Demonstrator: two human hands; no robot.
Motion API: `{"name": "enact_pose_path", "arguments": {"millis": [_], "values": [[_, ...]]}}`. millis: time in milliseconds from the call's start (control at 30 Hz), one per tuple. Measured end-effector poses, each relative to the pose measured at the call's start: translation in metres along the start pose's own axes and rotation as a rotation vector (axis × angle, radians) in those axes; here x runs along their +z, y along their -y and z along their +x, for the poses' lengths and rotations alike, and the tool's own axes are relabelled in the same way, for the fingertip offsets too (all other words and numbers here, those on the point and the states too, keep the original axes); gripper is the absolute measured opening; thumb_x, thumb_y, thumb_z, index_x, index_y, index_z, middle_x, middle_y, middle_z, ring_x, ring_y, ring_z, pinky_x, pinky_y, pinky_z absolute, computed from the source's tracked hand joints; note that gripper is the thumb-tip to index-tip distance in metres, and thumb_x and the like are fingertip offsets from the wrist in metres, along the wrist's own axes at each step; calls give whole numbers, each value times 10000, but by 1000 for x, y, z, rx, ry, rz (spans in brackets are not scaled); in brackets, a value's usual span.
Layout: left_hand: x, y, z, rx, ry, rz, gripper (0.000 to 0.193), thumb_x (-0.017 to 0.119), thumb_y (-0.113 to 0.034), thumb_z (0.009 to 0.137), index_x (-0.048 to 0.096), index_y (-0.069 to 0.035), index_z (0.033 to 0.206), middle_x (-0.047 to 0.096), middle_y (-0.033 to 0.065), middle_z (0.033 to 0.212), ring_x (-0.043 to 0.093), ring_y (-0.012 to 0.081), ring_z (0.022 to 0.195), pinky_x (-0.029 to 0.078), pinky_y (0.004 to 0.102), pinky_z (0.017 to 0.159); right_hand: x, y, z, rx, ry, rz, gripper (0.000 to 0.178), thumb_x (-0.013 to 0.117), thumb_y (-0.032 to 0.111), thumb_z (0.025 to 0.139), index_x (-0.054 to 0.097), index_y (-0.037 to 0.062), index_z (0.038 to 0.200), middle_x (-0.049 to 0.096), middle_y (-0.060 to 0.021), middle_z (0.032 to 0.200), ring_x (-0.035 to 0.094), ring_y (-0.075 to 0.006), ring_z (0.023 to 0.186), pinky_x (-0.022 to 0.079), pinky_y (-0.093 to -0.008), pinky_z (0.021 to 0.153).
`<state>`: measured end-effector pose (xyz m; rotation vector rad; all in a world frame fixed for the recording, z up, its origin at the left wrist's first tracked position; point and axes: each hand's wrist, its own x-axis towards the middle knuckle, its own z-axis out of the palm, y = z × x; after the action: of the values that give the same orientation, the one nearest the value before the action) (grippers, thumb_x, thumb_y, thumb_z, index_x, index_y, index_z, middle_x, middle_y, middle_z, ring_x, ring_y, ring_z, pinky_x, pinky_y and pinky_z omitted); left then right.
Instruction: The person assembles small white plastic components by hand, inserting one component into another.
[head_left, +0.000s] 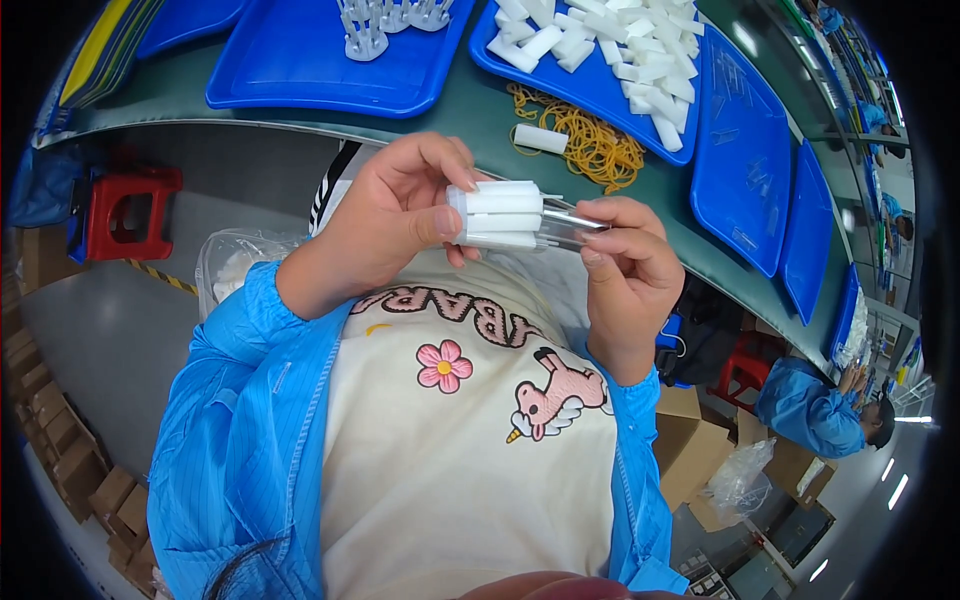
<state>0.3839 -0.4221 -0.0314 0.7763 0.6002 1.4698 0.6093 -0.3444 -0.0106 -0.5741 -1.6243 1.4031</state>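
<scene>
My left hand [405,205] is closed around a bundle of white foam pieces [503,212] set side by side, with a translucent end piece on its left. The bundle lies about level in front of my chest. At its right end, clear thin plastic parts [570,226] stick out. My right hand [630,265] pinches these parts between thumb and fingers; their exact kind is hard to make out. Just beyond my hands, a loose white foam piece [541,138] lies next to a heap of yellowish rubber bands [585,135] on the green table [480,100].
A blue tray [320,92] holds clear pronged plastic parts [366,38]. Another blue tray [625,128] is heaped with white foam pieces [650,60]; a third tray [735,190] has clear flat pieces. Cardboard boxes [690,450] and red stools [130,215] stand below. A person [815,405] sits at right.
</scene>
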Motion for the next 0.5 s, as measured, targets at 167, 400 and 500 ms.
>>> {"name": "enact_pose_path", "arguments": {"millis": [167,400,500], "values": [[1,2,-1,51,-15,-2,259,699,-152,882,562,-36,1069,556,76,999,674,188,775,575,260,599,4,-5,-2,-122,-33,-119,155,688,-103,794,648,6,897,630,-164,1109,645,-208,966,547,-268,771],[5,-16,0,25,26,295,323,645,-230,916,632,9,1133,470,73,959,603,163,827,575,276,637,9,-13,-3,-256,-82,-193,171,716,-82,783,620,18,882,637,-171,1101,653,-229,957,558,-309,808],[6,-23,1,8,40,366,297,638,-189,910,649,30,1111,464,71,948,588,154,831,575,275,664,9,-16,-3,-261,-89,-199,172,718,-78,784,616,21,880,641,-172,1093,653,-230,955,557,-314,809]]}}
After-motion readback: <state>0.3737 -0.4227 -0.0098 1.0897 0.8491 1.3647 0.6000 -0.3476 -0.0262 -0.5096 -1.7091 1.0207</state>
